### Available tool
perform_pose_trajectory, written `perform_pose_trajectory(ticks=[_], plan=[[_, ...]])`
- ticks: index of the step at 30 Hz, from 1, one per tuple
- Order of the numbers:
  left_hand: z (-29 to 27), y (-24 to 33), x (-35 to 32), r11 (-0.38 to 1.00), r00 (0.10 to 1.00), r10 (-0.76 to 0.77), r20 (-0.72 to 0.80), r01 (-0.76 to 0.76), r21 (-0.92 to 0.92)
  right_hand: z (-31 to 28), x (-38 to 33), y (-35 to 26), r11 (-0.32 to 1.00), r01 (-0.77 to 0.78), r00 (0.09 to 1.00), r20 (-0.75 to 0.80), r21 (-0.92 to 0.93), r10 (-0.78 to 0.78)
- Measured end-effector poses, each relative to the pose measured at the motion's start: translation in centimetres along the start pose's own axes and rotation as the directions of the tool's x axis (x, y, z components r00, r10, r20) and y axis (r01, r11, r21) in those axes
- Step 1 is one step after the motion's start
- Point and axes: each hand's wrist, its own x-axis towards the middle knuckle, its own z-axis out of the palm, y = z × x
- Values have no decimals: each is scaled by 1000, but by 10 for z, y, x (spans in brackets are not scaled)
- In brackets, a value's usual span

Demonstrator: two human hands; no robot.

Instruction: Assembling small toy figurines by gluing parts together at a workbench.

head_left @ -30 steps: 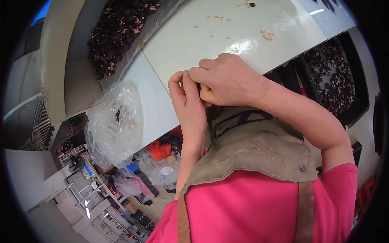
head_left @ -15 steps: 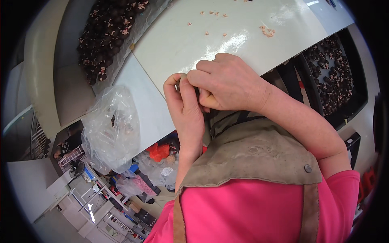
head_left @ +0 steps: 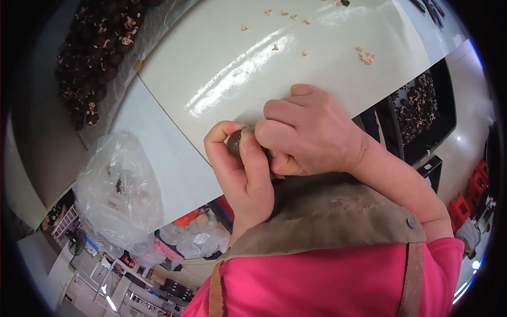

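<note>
Small dark round nut [head_left: 235,141], mostly hidden, pinched at near edge of glossy white board [head_left: 237,79].

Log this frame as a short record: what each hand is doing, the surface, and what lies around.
left hand: pinches a small dark round piece between thumb and fingers
right hand: closed around a pale handle; blade hidden
surface: glossy white board, pale scraps scattered on it
left side: heap of dark pieces, clear plastic bag
right side: black tray with dark pieces
clothing: tan apron over a pink top

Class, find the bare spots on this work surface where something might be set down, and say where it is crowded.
Free: the glossy white board between the pale crumbs and the hands. Crowded: the dark nut pile at left, the clear bag, and around the left hand and right hand.
</note>
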Motion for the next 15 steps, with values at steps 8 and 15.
perform_pose_trajectory(ticks=[8, 15], plan=[[-11, 9, -11, 995, 1000, 11, 24, -9, -96, -2, 6, -1, 955, -193, 974, -74, 225, 214], [-24, 13, -42, 925, 996, -69, 63, 88, -370, -20, 7, -17, 691, -324, 924, 60, 646, 378]])
